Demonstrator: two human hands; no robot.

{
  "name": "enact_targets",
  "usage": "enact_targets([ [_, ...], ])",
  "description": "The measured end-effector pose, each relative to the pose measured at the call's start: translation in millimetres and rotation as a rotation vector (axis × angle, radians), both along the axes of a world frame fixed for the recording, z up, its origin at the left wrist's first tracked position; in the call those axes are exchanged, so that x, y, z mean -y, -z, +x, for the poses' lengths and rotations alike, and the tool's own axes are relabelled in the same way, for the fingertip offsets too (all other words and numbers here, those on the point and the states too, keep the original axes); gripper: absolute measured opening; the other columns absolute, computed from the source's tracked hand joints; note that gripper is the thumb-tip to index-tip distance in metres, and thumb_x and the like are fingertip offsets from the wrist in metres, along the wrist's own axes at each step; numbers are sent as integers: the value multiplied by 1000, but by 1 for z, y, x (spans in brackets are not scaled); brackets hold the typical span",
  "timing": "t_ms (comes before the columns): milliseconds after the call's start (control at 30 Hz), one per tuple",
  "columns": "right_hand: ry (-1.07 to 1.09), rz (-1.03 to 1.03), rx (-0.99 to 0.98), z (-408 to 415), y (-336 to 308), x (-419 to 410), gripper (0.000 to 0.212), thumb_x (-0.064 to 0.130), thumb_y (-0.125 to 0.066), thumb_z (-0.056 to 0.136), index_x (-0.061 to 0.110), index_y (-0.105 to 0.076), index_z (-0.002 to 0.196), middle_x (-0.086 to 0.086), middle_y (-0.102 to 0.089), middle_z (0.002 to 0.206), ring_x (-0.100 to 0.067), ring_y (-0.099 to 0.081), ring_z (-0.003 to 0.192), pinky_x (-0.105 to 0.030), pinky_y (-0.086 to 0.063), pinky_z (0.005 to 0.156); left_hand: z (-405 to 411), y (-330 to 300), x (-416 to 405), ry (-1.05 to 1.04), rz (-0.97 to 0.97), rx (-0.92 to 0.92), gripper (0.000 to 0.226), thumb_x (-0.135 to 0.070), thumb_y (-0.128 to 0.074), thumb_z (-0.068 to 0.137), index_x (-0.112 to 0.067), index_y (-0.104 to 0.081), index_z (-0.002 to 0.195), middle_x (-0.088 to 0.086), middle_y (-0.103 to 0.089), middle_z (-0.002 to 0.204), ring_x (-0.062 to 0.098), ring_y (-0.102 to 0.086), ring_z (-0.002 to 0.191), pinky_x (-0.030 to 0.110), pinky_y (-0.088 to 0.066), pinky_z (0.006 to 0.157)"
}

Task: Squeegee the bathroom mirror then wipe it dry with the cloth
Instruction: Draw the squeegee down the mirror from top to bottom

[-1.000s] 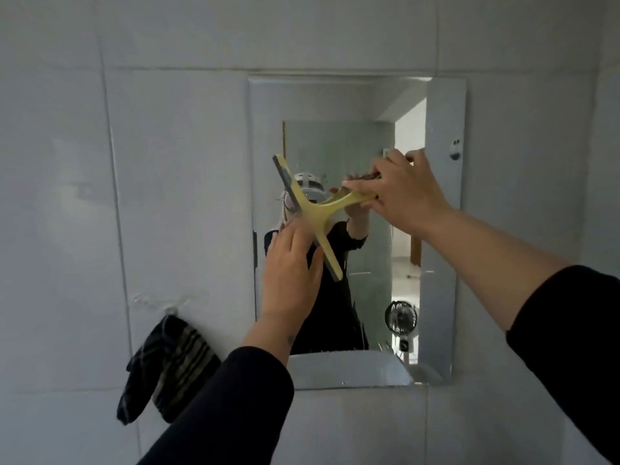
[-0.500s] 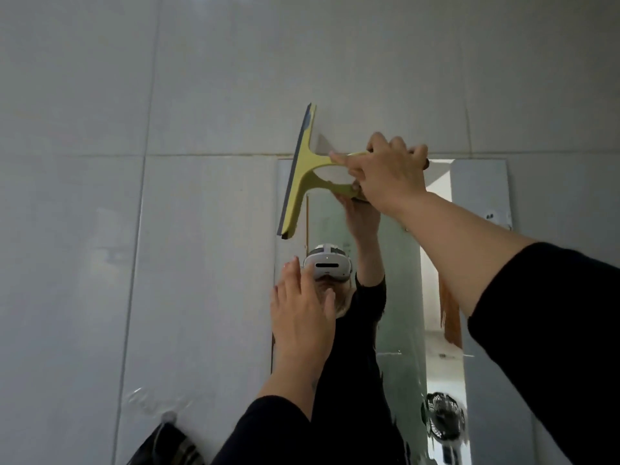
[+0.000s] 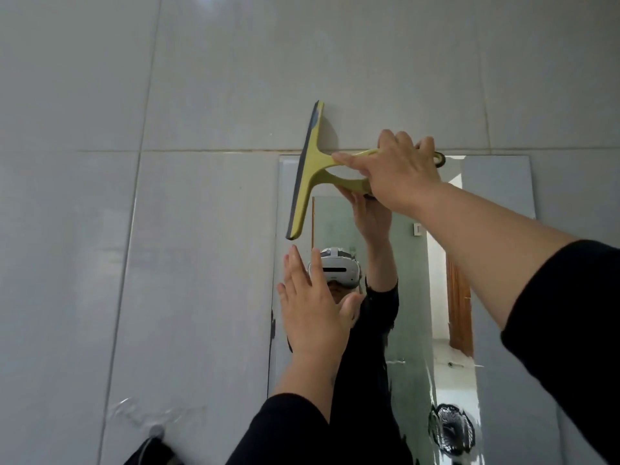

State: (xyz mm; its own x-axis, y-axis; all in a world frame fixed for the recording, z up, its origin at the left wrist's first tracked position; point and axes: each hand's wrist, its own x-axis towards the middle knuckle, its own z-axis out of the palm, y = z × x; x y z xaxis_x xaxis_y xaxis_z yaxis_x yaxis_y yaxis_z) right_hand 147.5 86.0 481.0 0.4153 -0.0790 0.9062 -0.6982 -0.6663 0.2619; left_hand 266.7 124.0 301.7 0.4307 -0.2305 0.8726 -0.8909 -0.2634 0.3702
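Yellow-green plastic squeegee [image 3: 307, 169] sits near-vertical at the frameless rectangular wall mirror's [image 3: 496, 189] top left corner, blade end overlapping the grey tile. Right hand [image 3: 399, 171] fingers clamp the handle, hiding most of it. Left hand [image 3: 313, 317] open, fingers spread. Dark cloth [image 3: 151, 453] cut off below.

My right hand [image 3: 401, 169] covers most of the handle of the squeegee [image 3: 307, 176]; only its looped end shows past my knuckles. Whether the blade touches the glass or the tile cannot be told from this angle. My left hand [image 3: 313, 317] and forearm hide the lower left part of the mirror [image 3: 496, 186], and my right arm hides part of its right side. The bottom edge cuts off the mirror's lower end. The dark cloth [image 3: 151, 453] at the bottom edge is blurred and mostly cropped; its pattern is unreadable.
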Motion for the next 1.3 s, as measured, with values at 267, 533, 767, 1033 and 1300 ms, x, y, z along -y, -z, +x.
enact_targets([
  [267,50,-13,20,-30,11,12,53,24,-31,101,63,-23,136,-4,-31,94,-28,-41,106,-44,-28,86,0,-1,2,-27,16,-12,92,-60,-55,83,-26,1,148,4,15,158,21,14,146,42,-6,118],
  [533,121,-35,44,-64,25,24,62,15,-36,100,61,-20,139,-4,-29,94,-29,-39,105,-43,-28,86,-5,-4,0,-39,46,-32,90,-54,-56,86,-23,0,149,7,16,158,23,14,146,44,-7,117],
  [767,207,-17,46,-95,29,37,68,11,-33,96,60,-16,140,-9,-40,108,-29,-38,109,-41,-28,87,-5,-5,2,-74,50,-19,92,-58,-55,84,-21,0,149,9,14,158,25,11,146,44,-12,117],
  [1033,234,17,93,-121,33,58,65,14,-38,97,60,-22,139,-7,-40,106,-28,-39,111,-41,-28,87,-2,-3,5,-99,42,-4,94,-59,-55,83,-19,-1,149,11,10,158,26,9,146,45,-13,116],
  [1300,328,178,209,-158,45,87,70,11,-39,95,60,-17,140,-12,-43,114,-32,-40,112,-45,-31,90,-2,-5,6,-62,14,-25,96,-57,-62,79,-18,-8,149,11,6,159,24,7,146,46,-15,116],
])
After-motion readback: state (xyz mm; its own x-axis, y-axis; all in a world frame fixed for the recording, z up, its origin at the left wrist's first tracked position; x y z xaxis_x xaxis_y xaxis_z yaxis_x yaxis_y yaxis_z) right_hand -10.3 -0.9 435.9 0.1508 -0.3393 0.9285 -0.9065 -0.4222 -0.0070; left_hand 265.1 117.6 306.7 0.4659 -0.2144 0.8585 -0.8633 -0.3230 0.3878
